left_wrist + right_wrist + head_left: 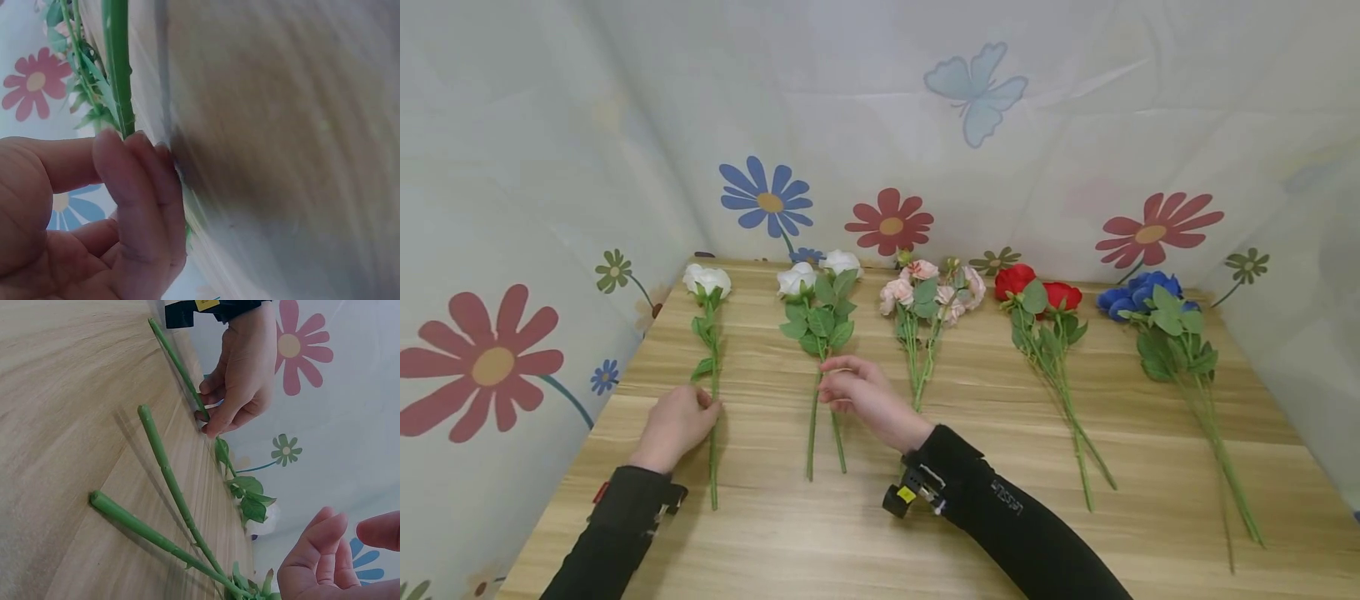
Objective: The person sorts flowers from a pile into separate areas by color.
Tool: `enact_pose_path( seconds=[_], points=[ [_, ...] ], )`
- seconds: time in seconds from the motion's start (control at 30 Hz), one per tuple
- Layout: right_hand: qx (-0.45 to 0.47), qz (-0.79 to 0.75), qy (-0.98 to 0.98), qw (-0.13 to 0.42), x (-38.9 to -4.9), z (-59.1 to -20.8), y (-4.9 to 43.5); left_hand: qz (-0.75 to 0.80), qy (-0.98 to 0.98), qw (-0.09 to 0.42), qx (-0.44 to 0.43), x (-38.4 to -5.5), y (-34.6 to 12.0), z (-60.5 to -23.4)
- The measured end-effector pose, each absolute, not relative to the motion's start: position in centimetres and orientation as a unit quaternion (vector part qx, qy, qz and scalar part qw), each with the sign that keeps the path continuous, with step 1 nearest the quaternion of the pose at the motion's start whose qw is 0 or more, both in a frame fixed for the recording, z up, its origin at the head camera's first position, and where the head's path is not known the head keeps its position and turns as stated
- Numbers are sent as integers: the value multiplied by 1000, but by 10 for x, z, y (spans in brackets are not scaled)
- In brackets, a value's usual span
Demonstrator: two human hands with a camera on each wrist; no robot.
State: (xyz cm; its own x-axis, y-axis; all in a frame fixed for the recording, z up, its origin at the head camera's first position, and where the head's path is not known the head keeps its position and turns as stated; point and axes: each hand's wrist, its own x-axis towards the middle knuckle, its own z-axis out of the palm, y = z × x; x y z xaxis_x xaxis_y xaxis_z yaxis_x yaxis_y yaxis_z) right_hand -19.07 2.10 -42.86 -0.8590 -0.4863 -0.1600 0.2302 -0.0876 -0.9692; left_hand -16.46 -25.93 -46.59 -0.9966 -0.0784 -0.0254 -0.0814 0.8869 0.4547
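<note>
A single white rose [707, 282] lies at the left of the table, its green stem running toward the front. My left hand [676, 427] pinches that stem partway down; the left wrist view shows the fingertips at the green stem [117, 62]. Two more white roses [820, 321] lie together to the right, stems crossing below their leaves. Over those stems hovers my right hand [871, 403], fingers loosely bent. In the right wrist view, a gap shows between its thumb and fingers [322, 534], with nothing held.
Pink roses [898, 293], red roses [1017, 282] and blue flowers [1138, 296] lie in separate bunches farther right on the wooden table [760, 542]. A flower-printed curtain [850, 125] stands behind the table and along its sides.
</note>
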Motion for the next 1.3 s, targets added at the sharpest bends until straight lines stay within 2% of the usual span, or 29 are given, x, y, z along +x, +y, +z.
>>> enact_pose_path(
  seconds=[0.5,0.9,1.3],
  points=[
    [-90,-731,640,217,-193,-433,47,278,960,-10,-27,-165,-239,-446],
    [-81,-738,642,192,-190,-429,90,305,950,-44,41,-175,-186,-430],
    [-68,-752,629,187,-187,-430,118,329,941,-38,71,-186,-137,-439]
  ],
)
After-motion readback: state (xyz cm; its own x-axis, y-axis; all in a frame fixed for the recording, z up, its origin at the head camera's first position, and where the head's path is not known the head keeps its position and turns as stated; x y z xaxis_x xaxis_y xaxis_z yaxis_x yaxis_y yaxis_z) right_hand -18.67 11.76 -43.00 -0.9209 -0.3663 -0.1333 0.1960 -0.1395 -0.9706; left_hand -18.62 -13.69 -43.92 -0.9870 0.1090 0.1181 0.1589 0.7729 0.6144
